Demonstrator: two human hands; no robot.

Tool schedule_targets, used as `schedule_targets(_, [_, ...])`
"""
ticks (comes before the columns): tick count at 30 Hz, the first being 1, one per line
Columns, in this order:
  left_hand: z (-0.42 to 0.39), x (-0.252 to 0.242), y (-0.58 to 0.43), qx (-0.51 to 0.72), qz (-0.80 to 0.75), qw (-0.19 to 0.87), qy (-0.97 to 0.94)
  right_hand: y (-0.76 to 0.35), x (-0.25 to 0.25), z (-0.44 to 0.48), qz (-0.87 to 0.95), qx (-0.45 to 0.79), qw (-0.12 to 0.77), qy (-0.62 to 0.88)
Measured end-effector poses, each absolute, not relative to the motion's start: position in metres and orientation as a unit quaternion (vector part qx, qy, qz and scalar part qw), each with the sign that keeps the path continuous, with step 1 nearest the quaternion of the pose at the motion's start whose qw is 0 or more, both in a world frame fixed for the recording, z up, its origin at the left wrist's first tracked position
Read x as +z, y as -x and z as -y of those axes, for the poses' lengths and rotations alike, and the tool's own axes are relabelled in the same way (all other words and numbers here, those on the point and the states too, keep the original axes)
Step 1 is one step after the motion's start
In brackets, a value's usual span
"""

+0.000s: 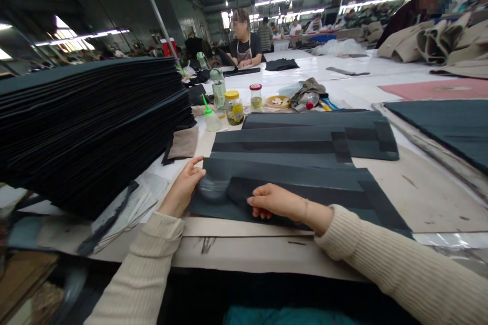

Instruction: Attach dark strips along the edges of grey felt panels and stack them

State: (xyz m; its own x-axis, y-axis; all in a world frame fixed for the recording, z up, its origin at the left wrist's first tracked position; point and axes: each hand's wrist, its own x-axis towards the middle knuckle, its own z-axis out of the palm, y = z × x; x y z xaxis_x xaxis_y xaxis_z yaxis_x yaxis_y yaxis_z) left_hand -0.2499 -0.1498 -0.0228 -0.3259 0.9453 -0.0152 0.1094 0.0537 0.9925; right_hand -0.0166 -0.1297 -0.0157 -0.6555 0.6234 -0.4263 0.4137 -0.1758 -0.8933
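A dark blue-grey sheet panel (297, 171) lies in front of me, its left end bulging slightly. My left hand (182, 187) is at that left end, with thumb and fingers closed at its edge. My right hand (276, 202) pinches the loose end of a black strip (239, 190) over the panel. To the right, the strip lies flat along the panel, and a wider dark band (381, 198) crosses near the panel's right end. Similar panels with black strips (282, 146) lie overlapped just beyond.
A tall stack of dark sheets (87, 127) stands left. Behind the panels are a green-tipped squeeze bottle (212, 119), a yellow-lidded jar (234, 109) and a red-lidded jar (255, 97). More dark sheets (446, 122) lie right. Another person (246, 43) works across the table.
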Motion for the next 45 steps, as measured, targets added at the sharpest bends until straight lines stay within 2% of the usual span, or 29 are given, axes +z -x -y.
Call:
schedule_targets(7, [0.150, -0.030, 0.255, 0.500, -0.625, 0.444, -0.403, -0.022, -0.012, 0.110, 0.728, 0.510, 0.084, 0.449])
schedule_targets(15, [0.171, -0.018, 0.242, 0.465, -0.617, 0.462, -0.436, -0.019, -0.021, 0.106, 0.759, 0.479, 0.059, 0.436])
schedule_targets(18, [0.175, -0.018, 0.237, 0.452, -0.621, 0.403, -0.498, -0.019, -0.022, 0.106, 0.762, 0.471, 0.054, 0.442])
schedule_targets(22, [0.178, -0.017, 0.229, 0.393, -0.673, 0.223, -0.586, -0.019, -0.023, 0.106, 0.758, 0.476, 0.058, 0.443])
schedule_targets(24, [0.179, -0.015, 0.226, 0.372, -0.683, 0.170, -0.606, -0.019, -0.024, 0.106, 0.759, 0.475, 0.063, 0.441])
schedule_targets(30, [0.181, -0.013, 0.225, 0.373, -0.693, 0.139, -0.601, -0.019, -0.025, 0.106, 0.768, 0.457, 0.051, 0.446])
schedule_targets(35, [0.180, -0.015, 0.228, 0.419, -0.696, 0.187, -0.552, -0.019, -0.023, 0.106, 0.772, 0.453, 0.047, 0.443])
schedule_targets(41, [0.187, -0.019, 0.231, 0.548, -0.652, 0.355, -0.385, -0.018, -0.021, 0.108, 0.773, 0.448, 0.049, 0.446])
schedule_targets(45, [0.201, -0.030, 0.232, 0.548, -0.616, 0.431, -0.366, -0.018, -0.022, 0.108, 0.780, 0.439, 0.042, 0.444])
